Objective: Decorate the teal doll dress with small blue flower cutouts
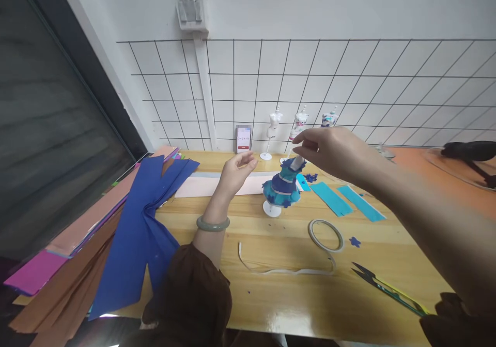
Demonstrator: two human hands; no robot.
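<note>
A small white dress-form mannequin (297,163) wears a tiered dress (284,184) of turquoise and dark blue paper with pale bands and small blue flowers. It leans to the right on its round white base (272,209). My right hand (323,150) is at its neck, fingers bent around the top, which the hand hides. To the left of the dress, my left hand (238,170) is raised with nothing in it, fingers loosely curved and thumb apart. Dark blue paper flowers (310,178) lie behind the dress, and a single blue flower (355,242) lies at the right.
A tape roll (326,235), a curled white strip (287,271) and thread snips (387,287) lie in front. Turquoise strips (331,198) are at the right. Blue paper (134,238) and brown paper (70,280) cover the left. Several mannequins (274,124) and a phone (243,139) stand by the wall.
</note>
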